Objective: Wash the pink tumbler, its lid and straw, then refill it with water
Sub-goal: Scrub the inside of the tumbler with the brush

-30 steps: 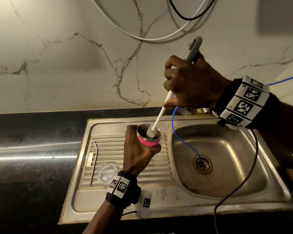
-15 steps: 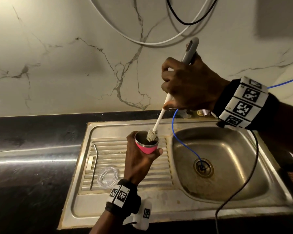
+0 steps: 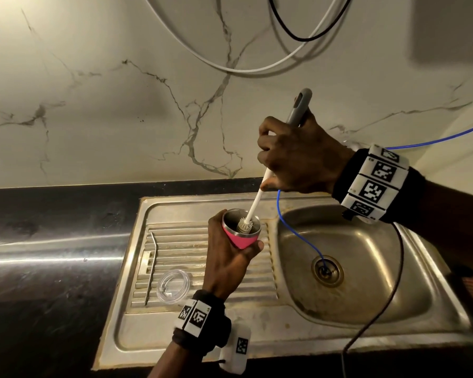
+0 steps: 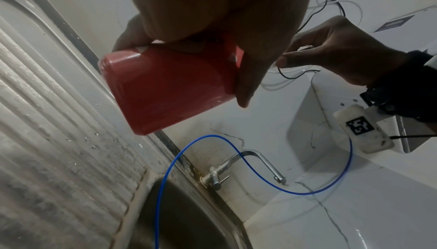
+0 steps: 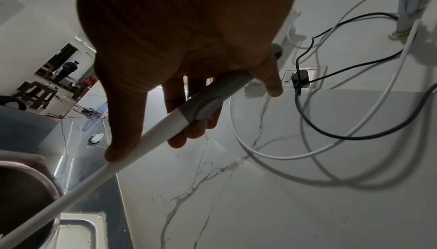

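My left hand point(image 3: 231, 251) grips the pink tumbler point(image 3: 239, 238) above the draining board, its steel mouth tilted up toward the right. The tumbler's pink wall point(image 4: 165, 88) fills the left wrist view under my fingers. My right hand point(image 3: 292, 156) holds a bottle brush point(image 3: 257, 200) by its grey handle point(image 5: 212, 101). The white shaft slants down and its bristle head point(image 3: 245, 223) sits inside the tumbler's mouth. The clear lid point(image 3: 174, 286) and the bent metal straw point(image 3: 152, 264) lie on the draining board to the left.
The steel sink basin point(image 3: 366, 257) lies to the right, with a blue tube point(image 3: 298, 236) running into its drain point(image 3: 327, 271). The tap point(image 4: 246, 167) stands at the back edge. Black countertop point(image 3: 52, 241) stretches left. White and black cables point(image 3: 284, 50) hang on the marble wall.
The bristle head rose to the tumbler's rim, then dropped back into its mouth. Both hands have kept their grips and stayed in about the same place.
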{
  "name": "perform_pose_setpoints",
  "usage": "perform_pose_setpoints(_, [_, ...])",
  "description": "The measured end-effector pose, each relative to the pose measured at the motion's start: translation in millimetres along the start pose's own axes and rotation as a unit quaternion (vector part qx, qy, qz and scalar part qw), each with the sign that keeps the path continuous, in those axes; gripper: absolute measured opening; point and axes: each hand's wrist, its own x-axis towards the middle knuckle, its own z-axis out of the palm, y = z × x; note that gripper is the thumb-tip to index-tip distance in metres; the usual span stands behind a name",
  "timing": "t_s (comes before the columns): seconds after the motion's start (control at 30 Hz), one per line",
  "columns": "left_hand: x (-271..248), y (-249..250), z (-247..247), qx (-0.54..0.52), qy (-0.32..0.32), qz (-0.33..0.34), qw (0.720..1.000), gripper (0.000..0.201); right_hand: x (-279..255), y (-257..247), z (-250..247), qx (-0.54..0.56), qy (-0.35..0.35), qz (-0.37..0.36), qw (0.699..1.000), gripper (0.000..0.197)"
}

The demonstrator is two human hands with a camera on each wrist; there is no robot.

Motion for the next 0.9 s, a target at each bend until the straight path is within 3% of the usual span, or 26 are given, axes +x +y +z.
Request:
perform_pose_setpoints(0.27, [2.4, -3.6, 0.5, 0.017, 0.018, -0.004, 1.0, 0.086, -2.7, -11.3, 2.3, 0.011, -0.032, -0.011, 0.999, 0.049])
perform_pose_setpoints(0.5, [9.6, -17.2, -4.7, 0.051, 0.028, -0.018, 0.998, 0.087, -3.0, 2.1, -10.6, -0.011, 0.011, -0.007, 1.0, 0.053])
perform_pose_setpoints(0.9, [10.0, -15.5, 2.7, 0.075, 0.048, -0.016, 0.996, 0.094, -5.6, -9.9, 0.6, 0.017, -0.036, -0.004, 0.999, 0.05])
